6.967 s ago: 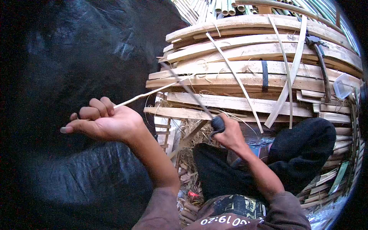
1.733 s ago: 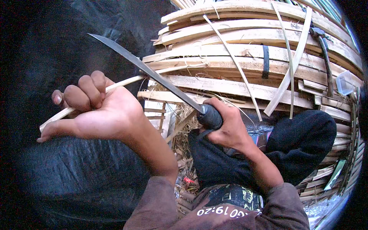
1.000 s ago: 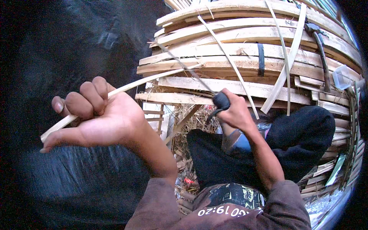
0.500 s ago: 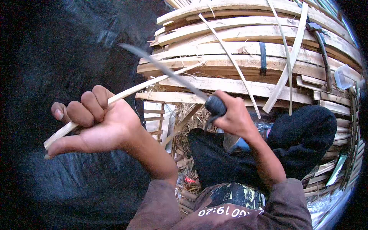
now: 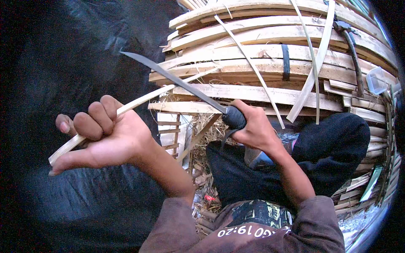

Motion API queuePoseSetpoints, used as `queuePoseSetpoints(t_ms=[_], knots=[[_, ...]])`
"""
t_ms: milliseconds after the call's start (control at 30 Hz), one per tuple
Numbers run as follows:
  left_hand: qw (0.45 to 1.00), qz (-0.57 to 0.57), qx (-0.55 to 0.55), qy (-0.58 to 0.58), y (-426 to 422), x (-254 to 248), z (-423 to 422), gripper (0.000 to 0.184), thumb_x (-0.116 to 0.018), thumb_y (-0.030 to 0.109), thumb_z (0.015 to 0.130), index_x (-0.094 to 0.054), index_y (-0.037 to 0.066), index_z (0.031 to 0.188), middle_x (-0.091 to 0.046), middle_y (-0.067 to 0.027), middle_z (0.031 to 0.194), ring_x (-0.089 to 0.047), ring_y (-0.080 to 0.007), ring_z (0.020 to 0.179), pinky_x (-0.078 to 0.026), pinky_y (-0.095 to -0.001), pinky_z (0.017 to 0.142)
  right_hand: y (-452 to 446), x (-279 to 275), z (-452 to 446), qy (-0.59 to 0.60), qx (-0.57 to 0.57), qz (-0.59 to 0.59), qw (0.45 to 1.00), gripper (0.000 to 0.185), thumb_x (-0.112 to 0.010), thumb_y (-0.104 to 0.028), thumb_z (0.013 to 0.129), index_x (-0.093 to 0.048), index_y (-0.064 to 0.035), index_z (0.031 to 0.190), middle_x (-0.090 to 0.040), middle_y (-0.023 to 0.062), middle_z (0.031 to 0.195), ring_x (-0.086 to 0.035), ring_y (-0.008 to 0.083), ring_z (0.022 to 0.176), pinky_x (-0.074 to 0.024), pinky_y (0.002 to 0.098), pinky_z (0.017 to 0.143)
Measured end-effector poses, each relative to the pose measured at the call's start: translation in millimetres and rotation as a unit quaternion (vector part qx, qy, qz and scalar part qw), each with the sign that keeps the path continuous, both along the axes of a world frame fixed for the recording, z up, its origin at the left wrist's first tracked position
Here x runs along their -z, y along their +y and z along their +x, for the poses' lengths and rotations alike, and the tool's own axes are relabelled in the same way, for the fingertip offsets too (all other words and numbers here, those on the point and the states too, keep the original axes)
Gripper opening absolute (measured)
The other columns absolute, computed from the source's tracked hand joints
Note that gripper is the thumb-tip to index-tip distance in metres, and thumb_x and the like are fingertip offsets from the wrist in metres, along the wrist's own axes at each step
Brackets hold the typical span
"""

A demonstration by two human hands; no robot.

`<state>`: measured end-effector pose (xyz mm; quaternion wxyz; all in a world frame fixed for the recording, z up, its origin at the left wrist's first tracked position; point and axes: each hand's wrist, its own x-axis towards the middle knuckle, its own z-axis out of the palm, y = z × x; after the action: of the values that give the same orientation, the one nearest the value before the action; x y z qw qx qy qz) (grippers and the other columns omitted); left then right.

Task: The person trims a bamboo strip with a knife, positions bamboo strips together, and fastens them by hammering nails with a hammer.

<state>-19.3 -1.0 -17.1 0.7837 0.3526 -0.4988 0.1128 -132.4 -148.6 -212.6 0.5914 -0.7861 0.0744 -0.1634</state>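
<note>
My left hand [image 5: 107, 135], palm turned up, has its fingers wrapped round a thin pale strip of wood or bamboo [image 5: 145, 98]. One end of the strip lies along my thumb; the other reaches toward the plank bench. In my right hand [image 5: 257, 128] is a long knife [image 5: 185, 87], gripped by its dark wrapped handle. The curved grey blade points up and left and crosses over the strip near its middle. Whether the edge touches the strip I cannot tell.
Pale planks [image 5: 253, 67] form a slatted bench ahead, with loose strips [image 5: 249, 63] across it. A hammer [image 5: 353, 55] and a clear plastic box [image 5: 375, 80] lie at the right. Black sheeting [image 5: 76, 50] hangs on the left. Shavings [image 5: 198, 156] litter the ground below.
The knife in my right hand has shifted slightly left and down, and its blade is less blurred. My left hand and the strip have hardly moved.
</note>
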Motion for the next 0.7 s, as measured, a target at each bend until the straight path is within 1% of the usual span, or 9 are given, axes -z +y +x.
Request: queuePoseSetpoints(t_ms=[100, 167, 267, 333, 400, 467, 533, 567, 700], knots=[[0.999, -0.003, -0.044, 0.01, -3.9, -2.8, -1.4, 0.064, -0.039, 0.077, 0.086, -0.047, 0.014, 0.087, -0.018, 0.0088, 0.049, -0.009, -0.0046, 0.046, -0.01, -0.0259, 0.046, -0.5, 34.7, 12.8, 0.016, 0.031, 0.001, 0.999, 0.04, -0.069, -0.015, 0.064, -0.059, -0.0067, 0.101, -0.063, 0.0252, 0.073, -0.065, 0.0437, 0.076, -0.0506, 0.0498, 0.067], [0.999, -0.011, -0.042, 0.016, -2.4, -2.1, 2.1, 0.063, -0.039, 0.077, 0.086, -0.046, 0.014, 0.086, -0.017, 0.0088, 0.049, -0.009, -0.0048, 0.046, -0.009, -0.026, 0.046, -8.4, 61.9, 24.7, 0.07, 0.065, -0.032, 0.995, 0.034, -0.069, -0.015, 0.065, -0.058, -0.0061, 0.097, -0.064, 0.0245, 0.074, -0.064, 0.0439, 0.075, -0.0499, 0.0504, 0.067], [0.997, -0.017, -0.075, 0.021, -1.3, -2.4, 2.1, 0.062, -0.039, 0.076, 0.087, -0.045, 0.014, 0.084, -0.017, 0.0085, 0.049, -0.008, -0.005, 0.046, -0.009, -0.0263, 0.046, -13.8, 46.1, 25.1, 0.074, 0.069, -0.051, 0.994, 0.034, -0.069, -0.016, 0.066, -0.058, -0.0068, 0.097, -0.064, 0.0241, 0.074, -0.064, 0.0442, 0.075, -0.0494, 0.0508, 0.066], [0.988, -0.029, -0.148, 0.032, -3.7, -2.4, 4.6, 0.062, -0.04, 0.076, 0.087, -0.045, 0.014, 0.084, -0.017, 0.0082, 0.049, -0.008, -0.005, 0.046, -0.009, -0.0263, 0.046, -8.4, 31.0, 17.3, 0.085, 0.069, -0.052, 0.993, 0.035, -0.069, -0.015, 0.066, -0.058, -0.0075, 0.098, -0.064, 0.0239, 0.074, -0.064, 0.0445, 0.075, -0.0492, 0.0509, 0.066], [0.991, -0.031, -0.13, 0.027, -4.8, -4.3, 7.0, 0.062, -0.04, 0.075, 0.087, -0.046, 0.014, 0.084, -0.017, 0.0081, 0.049, -0.008, -0.0051, 0.046, -0.008, -0.0263, 0.046, -2.6, 26.6, 10.3, 0.029, 0.019, 0.004, 0.999, 0.036, -0.069, -0.016, 0.066, -0.058, -0.0082, 0.099, -0.064, 0.0236, 0.075, -0.064, 0.0451, 0.078, -0.0494, 0.0505, 0.067], [0.993, -0.033, -0.112, 0.021, -4.3, -4.7, 8.3, 0.062, -0.04, 0.075, 0.087, -0.046, 0.014, 0.084, -0.017, 0.008, 0.049, -0.009, -0.0052, 0.046, -0.008, -0.0264, 0.046, -6.9, 48.0, 21.9, 0.034, 0.025, -0.005, 0.999, 0.037, -0.068, -0.018, 0.066, -0.058, -0.0084, 0.1, -0.065, 0.0239, 0.075, -0.063, 0.0456, 0.079, -0.05, 0.051, 0.069], [0.995, -0.022, -0.096, 0.035, -4.5, -5.1, 10.1, 0.06, -0.042, 0.075, 0.086, -0.05, 0.015, 0.081, -0.015, 0.0087, 0.052, -0.013, -0.0047, 0.046, -0.013, -0.0244, 0.047, -15.7, 69.3, 34.0, 0.111, 0.091, -0.078, 0.987, 0.036, -0.068, -0.019, 0.066, -0.057, -0.0083, 0.099, -0.065, 0.0241, 0.076, -0.063, 0.0457, 0.08, -0.0504, 0.052, 0.07], [0.994, -0.019, -0.104, 0.026, -3.5, -4.9, 10.8, 0.059, -0.044, 0.074, 0.086, -0.05, 0.015, 0.081, -0.016, 0.0091, 0.051, -0.013, -0.0046, 0.046, -0.013, -0.0241, 0.048, -17.2, 71.4, 33.4, 0.108, 0.09, -0.083, 0.987, 0.034, -0.067, -0.018, 0.067, -0.057, -0.0081, 0.098, -0.065, 0.0245, 0.077, -0.063, 0.0459, 0.08, -0.05, 0.0532, 0.071], [0.99, -0.024, -0.137, 0.031, -6.1, -6.8, 13.1, 0.059, -0.044, 0.074, 0.085, -0.05, 0.016, 0.081, -0.017, 0.0091, 0.051, -0.013, -0.0046, 0.046, -0.013, -0.024, 0.048, -13.9, 42.6, 19.8, 0.116, 0.077, -0.063, 0.988, 0.034, -0.068, -0.018, 0.067, -0.057, -0.0083, 0.098, -0.065, 0.0246, 0.079, -0.063, 0.0454, 0.081, -0.0496, 0.0532, 0.071]])
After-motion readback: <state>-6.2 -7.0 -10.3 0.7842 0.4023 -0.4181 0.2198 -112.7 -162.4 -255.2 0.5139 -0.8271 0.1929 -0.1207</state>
